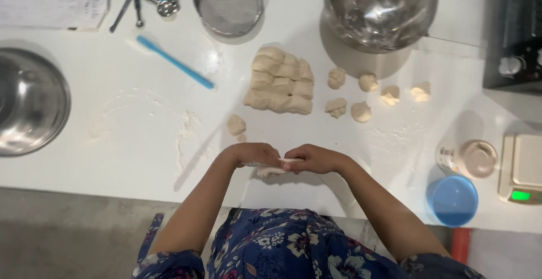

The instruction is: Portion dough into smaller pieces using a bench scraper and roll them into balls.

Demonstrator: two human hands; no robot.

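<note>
dough slab [279, 81]: matt, soft; mixing bowl [381, 8]: glossy metal; cup [452, 200]: plastic

Pale dough piece [275, 166], stretched flat, held just above white counter's near edge.

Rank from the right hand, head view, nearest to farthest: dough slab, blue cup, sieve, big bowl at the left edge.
From the right hand:
1. Dough slab, just ahead, slightly left.
2. Blue cup, at the right, near the table edge.
3. Sieve, far side, ahead and left.
4. Big bowl, far left edge.

Bare floured counter [141, 138] leftward; dough block [279, 81] and small dough lumps [361, 111] ahead.
</note>
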